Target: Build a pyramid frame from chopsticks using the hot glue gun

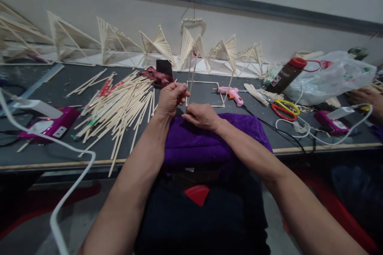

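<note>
My left hand [175,97] is closed in a pinch at the left side of a square frame of thin wooden sticks [206,82]. Thin upright sticks [193,72] rise right by its fingertips; whether they are gripped, I cannot tell. Just below the frame's near left corner, my right hand [201,115] is curled closed over a purple cloth [248,121]. What its fingers hold, if anything, is hidden. Another upright stick [229,84] stands at the frame's right side. A pink glue gun [235,95] lies there, its nozzle reaching over the frame's edge.
Loose sticks [122,105] are piled left. Several twisted stick structures [223,53] line the wall. Scissors [284,110], a bottle [285,75] and a plastic bag [335,73] lie right. A white cable [72,197] loops at left; another person's hand [366,99] shows far right.
</note>
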Demonstrator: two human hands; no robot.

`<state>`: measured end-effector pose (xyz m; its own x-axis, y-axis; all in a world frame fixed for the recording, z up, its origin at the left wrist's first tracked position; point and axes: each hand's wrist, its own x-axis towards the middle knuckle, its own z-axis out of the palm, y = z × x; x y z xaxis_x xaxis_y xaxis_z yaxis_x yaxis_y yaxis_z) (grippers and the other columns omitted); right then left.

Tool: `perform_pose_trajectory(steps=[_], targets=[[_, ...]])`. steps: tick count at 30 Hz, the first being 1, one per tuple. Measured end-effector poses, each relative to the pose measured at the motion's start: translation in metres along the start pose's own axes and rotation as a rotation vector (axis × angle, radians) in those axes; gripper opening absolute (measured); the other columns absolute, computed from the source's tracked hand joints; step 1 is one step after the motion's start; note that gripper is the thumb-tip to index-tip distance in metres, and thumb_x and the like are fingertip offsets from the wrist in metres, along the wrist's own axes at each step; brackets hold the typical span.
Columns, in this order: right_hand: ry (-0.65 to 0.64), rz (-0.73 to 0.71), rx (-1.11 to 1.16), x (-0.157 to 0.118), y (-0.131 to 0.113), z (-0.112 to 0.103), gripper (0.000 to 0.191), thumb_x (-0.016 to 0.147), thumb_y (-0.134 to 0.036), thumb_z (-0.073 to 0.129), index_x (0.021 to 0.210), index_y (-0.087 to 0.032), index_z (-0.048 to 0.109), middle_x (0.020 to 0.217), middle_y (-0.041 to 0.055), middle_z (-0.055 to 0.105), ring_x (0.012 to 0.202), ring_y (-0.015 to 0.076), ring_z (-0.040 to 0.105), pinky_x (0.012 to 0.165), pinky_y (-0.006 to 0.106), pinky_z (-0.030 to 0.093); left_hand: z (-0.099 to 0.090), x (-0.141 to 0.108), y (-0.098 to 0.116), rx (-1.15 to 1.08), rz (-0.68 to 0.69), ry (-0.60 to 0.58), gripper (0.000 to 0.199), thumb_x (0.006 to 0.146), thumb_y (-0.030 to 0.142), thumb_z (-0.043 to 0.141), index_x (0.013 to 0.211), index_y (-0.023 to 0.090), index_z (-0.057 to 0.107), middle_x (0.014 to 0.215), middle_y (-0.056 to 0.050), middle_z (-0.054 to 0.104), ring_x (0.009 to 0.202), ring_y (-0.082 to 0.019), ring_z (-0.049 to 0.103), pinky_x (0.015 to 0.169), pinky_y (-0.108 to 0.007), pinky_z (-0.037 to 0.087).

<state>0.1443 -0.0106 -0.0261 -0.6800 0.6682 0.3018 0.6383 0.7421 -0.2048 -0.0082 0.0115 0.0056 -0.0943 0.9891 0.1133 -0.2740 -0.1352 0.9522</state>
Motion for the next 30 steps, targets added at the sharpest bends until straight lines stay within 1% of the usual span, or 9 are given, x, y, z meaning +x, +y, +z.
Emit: perform_pose_trajectory(steps=[5, 9, 12, 14, 16, 18, 24, 27, 30], targets=[[0.121, -0.035, 0.071, -0.001, 0.004, 0.004, 0.019, 0.106, -0.036, 0.057, 0.100, -0.020, 0.065, 0.102, 0.0072, 0.074, 0.088, 0.0180, 0.067, 0.069, 0.028, 0.035, -0.003, 0.003, -0.004, -0.025, 0.072, -0.012, 0.022, 0.069, 0.032, 0.081, 0.081, 0.015, 0.073, 0.065, -0.002, 0.074, 0.040, -0.007, 0.050, 0.036, -0.017, 0.034], [0.105, 0.011, 0.084, -0.001, 0.004, 0.000, 0.017, 0.107, -0.033, 0.055, 0.104, -0.019, 0.065, 0.103, 0.0087, 0.074, 0.091, 0.0184, 0.068, 0.071, 0.027, 0.037, -0.006, 0.002, 0.000, -0.073, 0.069, 0.023, 0.023, 0.066, 0.027, 0.081, 0.084, 0.015, 0.073, 0.064, -0.001, 0.074, 0.038, -0.007, 0.050, 0.035, -0.016, 0.032], [0.035, 0.034, 0.028, 0.000, 0.000, -0.004, 0.024, 0.109, -0.038, 0.053, 0.101, -0.019, 0.066, 0.099, 0.0083, 0.076, 0.088, 0.0184, 0.069, 0.069, 0.028, 0.033, -0.008, 0.001, 0.003, -0.080, 0.066, 0.092, 0.021, 0.070, 0.027, 0.083, 0.075, 0.016, 0.066, 0.060, 0.001, 0.071, 0.037, -0.005, 0.048, 0.035, -0.015, 0.030], [-0.007, 0.028, -0.020, 0.000, -0.002, -0.005, 0.030, 0.110, -0.042, 0.051, 0.096, -0.019, 0.066, 0.095, 0.0081, 0.076, 0.085, 0.0186, 0.068, 0.067, 0.030, 0.030, -0.008, 0.001, 0.004, -0.061, 0.056, 0.139, 0.030, 0.075, 0.031, 0.086, 0.069, 0.018, 0.059, 0.056, 0.003, 0.066, 0.036, -0.004, 0.046, 0.035, -0.015, 0.030], [-0.009, 0.016, -0.035, 0.000, -0.004, -0.005, 0.032, 0.110, -0.043, 0.051, 0.096, -0.019, 0.067, 0.095, 0.0084, 0.076, 0.083, 0.0184, 0.068, 0.066, 0.030, 0.029, -0.008, 0.002, 0.003, -0.028, 0.032, 0.172, 0.037, 0.080, 0.037, 0.086, 0.067, 0.018, 0.057, 0.053, 0.004, 0.063, 0.035, -0.004, 0.045, 0.035, -0.014, 0.029], [0.016, 0.007, -0.018, 0.000, -0.004, -0.004, 0.029, 0.110, -0.042, 0.053, 0.100, -0.019, 0.067, 0.099, 0.0087, 0.077, 0.083, 0.0180, 0.068, 0.066, 0.029, 0.030, -0.009, 0.003, 0.001, 0.003, 0.011, 0.188, 0.035, 0.084, 0.039, 0.084, 0.071, 0.017, 0.061, 0.055, 0.003, 0.064, 0.036, -0.004, 0.045, 0.035, -0.014, 0.028], [0.012, -0.036, 0.011, -0.001, -0.005, -0.003, 0.020, 0.109, -0.035, 0.057, 0.109, -0.018, 0.068, 0.106, 0.0090, 0.078, 0.088, 0.0177, 0.069, 0.066, 0.028, 0.032, -0.013, 0.008, -0.004, 0.014, 0.013, 0.230, 0.016, 0.079, 0.024, 0.080, 0.083, 0.016, 0.067, 0.068, 0.002, 0.073, 0.040, -0.005, 0.052, 0.035, -0.014, 0.031], [-0.024, -0.078, 0.025, -0.001, -0.011, -0.006, 0.023, 0.108, -0.038, 0.059, 0.106, -0.018, 0.069, 0.101, 0.0089, 0.078, 0.090, 0.0189, 0.070, 0.066, 0.029, 0.032, -0.016, 0.009, -0.004, 0.004, 0.016, 0.252, 0.016, 0.071, 0.017, 0.075, 0.085, 0.016, 0.066, 0.070, 0.002, 0.075, 0.040, -0.005, 0.054, 0.035, -0.014, 0.031], [-0.058, -0.097, 0.006, 0.000, -0.016, -0.009, 0.028, 0.107, -0.043, 0.060, 0.100, -0.018, 0.070, 0.095, 0.0084, 0.078, 0.085, 0.0191, 0.070, 0.063, 0.030, 0.029, -0.017, 0.010, -0.006, 0.025, 0.016, 0.257, 0.019, 0.068, 0.017, 0.075, 0.085, 0.016, 0.066, 0.068, 0.002, 0.074, 0.040, -0.005, 0.052, 0.035, -0.014, 0.031]])
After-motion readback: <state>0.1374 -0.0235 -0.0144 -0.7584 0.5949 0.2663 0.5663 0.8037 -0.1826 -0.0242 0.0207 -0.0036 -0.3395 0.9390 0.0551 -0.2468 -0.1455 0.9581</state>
